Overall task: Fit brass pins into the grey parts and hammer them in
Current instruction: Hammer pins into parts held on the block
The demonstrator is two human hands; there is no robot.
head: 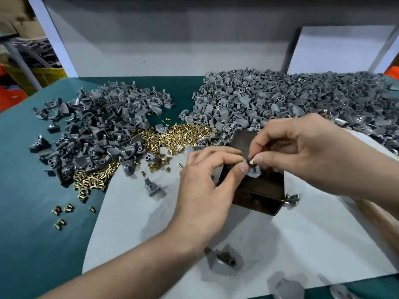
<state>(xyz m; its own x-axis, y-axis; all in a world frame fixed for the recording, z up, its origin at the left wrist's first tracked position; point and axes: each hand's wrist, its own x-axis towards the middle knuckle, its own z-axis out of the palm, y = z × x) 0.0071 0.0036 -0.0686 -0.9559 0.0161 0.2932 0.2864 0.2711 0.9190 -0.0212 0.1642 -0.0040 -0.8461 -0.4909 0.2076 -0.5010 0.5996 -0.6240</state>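
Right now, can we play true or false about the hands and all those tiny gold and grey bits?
1. The left hand pinches a grey part. True.
2. The right hand holds a hammer. False: it pinches a brass pin at the grey part.
3. The loose brass pins sit in a bowl. False: they lie heaped on the table.
4. A big grey pile lies behind the right hand. True.
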